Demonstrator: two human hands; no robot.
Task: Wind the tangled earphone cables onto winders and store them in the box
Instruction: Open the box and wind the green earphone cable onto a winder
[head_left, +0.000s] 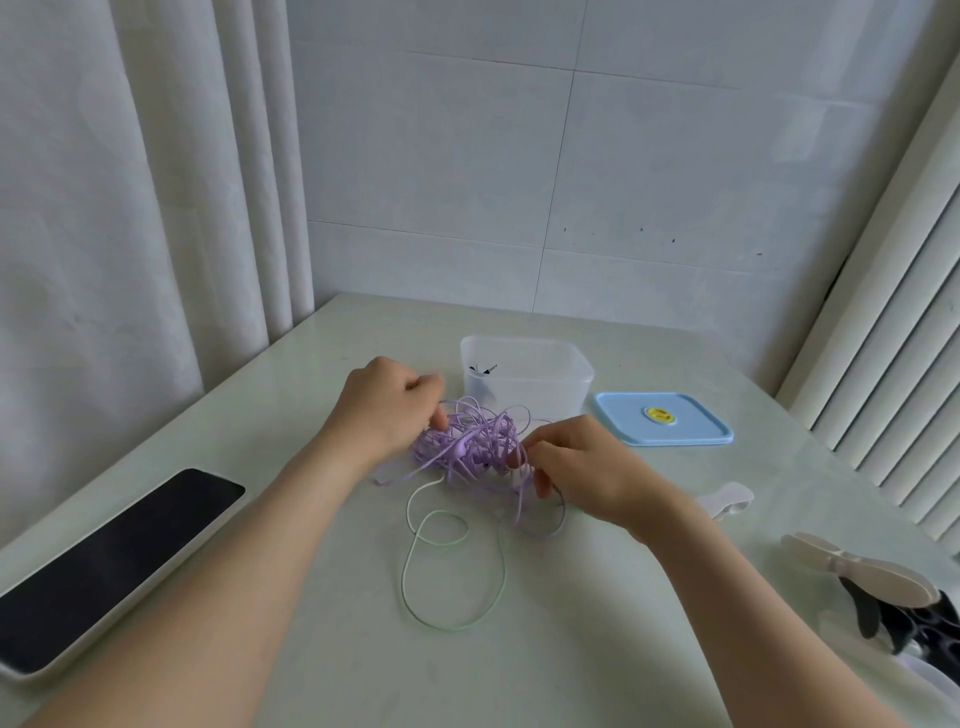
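I see the tangle of purple earphone cable (467, 447) on the counter (519, 675), at the centre of the scene and just on the near side of the clear box (524, 384). A pale green cable (403, 582) runs out of the tangle toward me and lies in two loose loops on the counter.

Hands:
- Left hand (387, 405): knuckles up, at the far-left edge of the tangle. The fingers are curled and pinch purple strands.
- Right hand (582, 467): at the right edge of the tangle. Thumb and fingers are curled and pinch purple strands, with one loop passing under the hand.

The box stands open. It holds a small dark item against its left wall, too small for me to identify. The blue lid (662, 418), with a yellow sticker at its centre, lies flat just right of the box.

A white winder (724, 499) lies right of the right hand. A beige winder (857, 569) lies nearer, at the right edge, resting partly on some black objects. A dark-screened tablet (104, 566) lies at the near left. A white curtain (130, 208) hangs at the far left.
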